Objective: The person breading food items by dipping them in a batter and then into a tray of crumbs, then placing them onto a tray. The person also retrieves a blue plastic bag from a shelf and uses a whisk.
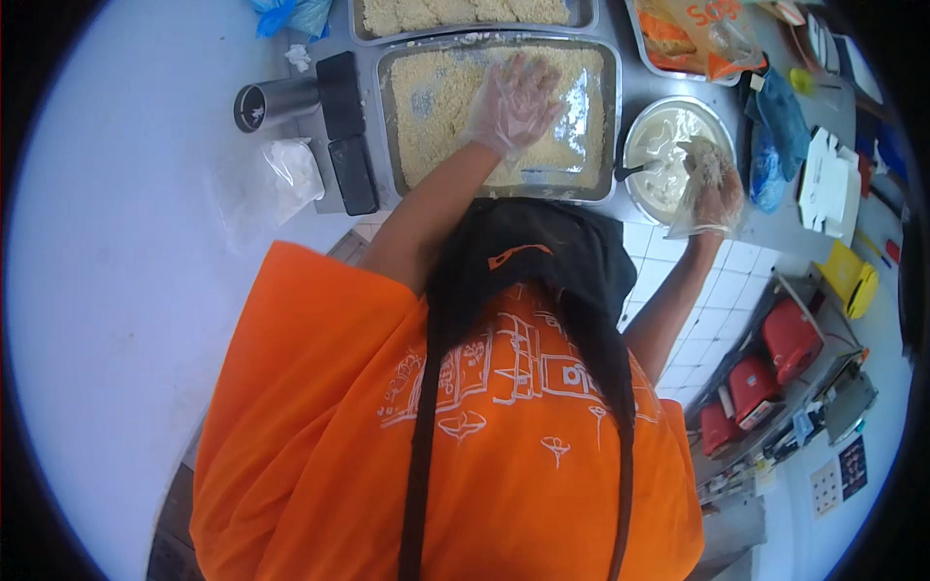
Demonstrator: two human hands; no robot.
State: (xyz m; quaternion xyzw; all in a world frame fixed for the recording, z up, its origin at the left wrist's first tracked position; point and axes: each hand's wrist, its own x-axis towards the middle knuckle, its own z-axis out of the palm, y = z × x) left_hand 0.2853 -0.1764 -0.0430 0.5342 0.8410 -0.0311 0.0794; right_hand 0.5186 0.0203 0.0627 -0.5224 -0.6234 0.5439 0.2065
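Note:
My left hand (514, 105), in a clear plastic glove, lies with its fingers apart on pale crumbs in a shallow metal tray (616, 131). The crumbs (436, 145) are spread thinly, and bare metal shines through at the right side. Over the right part of a round metal bowl (631, 185) is my right hand (708, 185), also gloved, with crumbs stuck to its fingers. Whether it holds anything is hidden. A creamy white batter (657, 156) fills the bowl, and a dark utensil handle (631, 171) rests at its left rim.
Behind stands another tray (465, 13) with crumb-coated pieces. At left are a metal cylinder (280, 104), two dark flat objects and a plastic bag of white powder (287, 171). A tray with an orange-printed bag (697, 36) stands back right; blue cloth (781, 116) and white cardboard (828, 181) lie right.

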